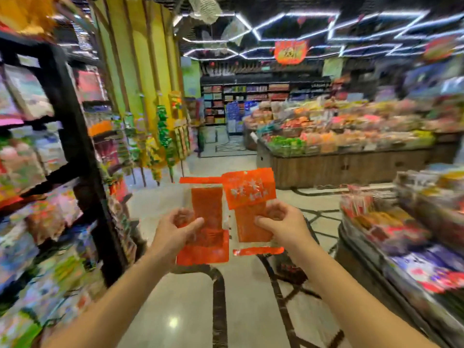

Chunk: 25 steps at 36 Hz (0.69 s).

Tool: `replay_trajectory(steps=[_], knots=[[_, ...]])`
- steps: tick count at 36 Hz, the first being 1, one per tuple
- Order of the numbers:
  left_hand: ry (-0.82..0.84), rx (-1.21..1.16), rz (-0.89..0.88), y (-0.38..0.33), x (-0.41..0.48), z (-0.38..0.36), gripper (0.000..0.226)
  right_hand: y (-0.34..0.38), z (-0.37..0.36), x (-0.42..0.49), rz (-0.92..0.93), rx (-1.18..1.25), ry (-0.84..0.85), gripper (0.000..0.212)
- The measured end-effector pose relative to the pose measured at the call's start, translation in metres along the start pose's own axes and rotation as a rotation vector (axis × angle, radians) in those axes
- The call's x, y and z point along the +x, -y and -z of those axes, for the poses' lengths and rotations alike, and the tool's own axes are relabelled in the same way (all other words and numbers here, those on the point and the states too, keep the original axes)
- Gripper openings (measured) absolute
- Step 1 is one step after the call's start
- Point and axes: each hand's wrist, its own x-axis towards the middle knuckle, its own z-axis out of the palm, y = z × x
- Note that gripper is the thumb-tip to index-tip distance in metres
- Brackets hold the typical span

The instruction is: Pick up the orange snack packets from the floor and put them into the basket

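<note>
Two orange snack packets are held up side by side in front of me, above the shop floor. My left hand (179,228) grips the left orange packet (204,204) by its lower half. My right hand (281,222) pinches the right orange packet (248,190), which shows white print on its top. Each packet has a clear window with orange strips inside. No basket can be made out in the blurred view.
Black shelving (72,136) packed with goods runs along my left. A low display stand (401,237) of packets sits at my right. A wooden island (339,167) heaped with snacks stands ahead. The polished floor (180,297) with dark inlaid lines stretches between them.
</note>
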Motion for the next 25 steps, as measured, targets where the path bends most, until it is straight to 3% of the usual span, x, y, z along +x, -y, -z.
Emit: replay_trajectory(steps=[4, 9, 14, 25], knots=[[0.113, -0.036, 0.037, 0.009, 0.052, -0.048, 0.034, -0.016, 0.025, 0.041, 0.004, -0.042, -0.104, 0.028], [0.245, -0.041, -0.004, 0.003, 0.115, -0.093, 0.021, -0.012, 0.045, 0.09, -0.009, -0.045, -0.225, 0.027], [0.338, -0.077, -0.023, 0.005, 0.178, -0.136, 0.024, -0.018, 0.068, 0.135, 0.017, -0.094, -0.33, 0.029], [0.401, -0.044, -0.055, 0.022, 0.277, -0.25, 0.02, -0.061, 0.14, 0.24, 0.028, -0.149, -0.446, 0.026]])
